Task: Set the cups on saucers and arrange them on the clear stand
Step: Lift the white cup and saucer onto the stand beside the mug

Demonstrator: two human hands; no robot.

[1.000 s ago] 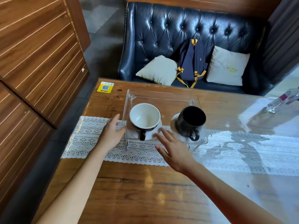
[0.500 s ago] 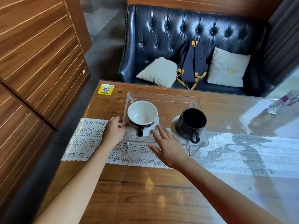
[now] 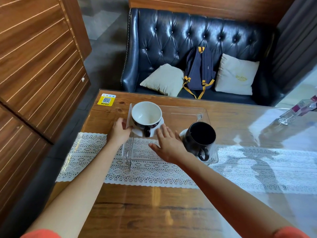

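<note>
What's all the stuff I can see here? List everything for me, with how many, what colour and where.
Cups: 2; one white inside with dark outside, left on the stand; one all black, right on the stand.
Saucers: 2, white; one under each cup.
Clear stand: 1, transparent, on the lace runner.
Lace runner: 1, white, across the table.
Table: 1, brown wood, glossy.
QR sticker: 1, yellow, table's far left corner.
Sofa: 1, dark tufted leather, behind the table.
Cushions: 2, beige, on the sofa.
Backpack: 1, navy with yellow straps, between the cushions.
Glass bottle: 1, clear, far right.
Hands: left at the stand's left edge; right open over the stand's front.
</note>
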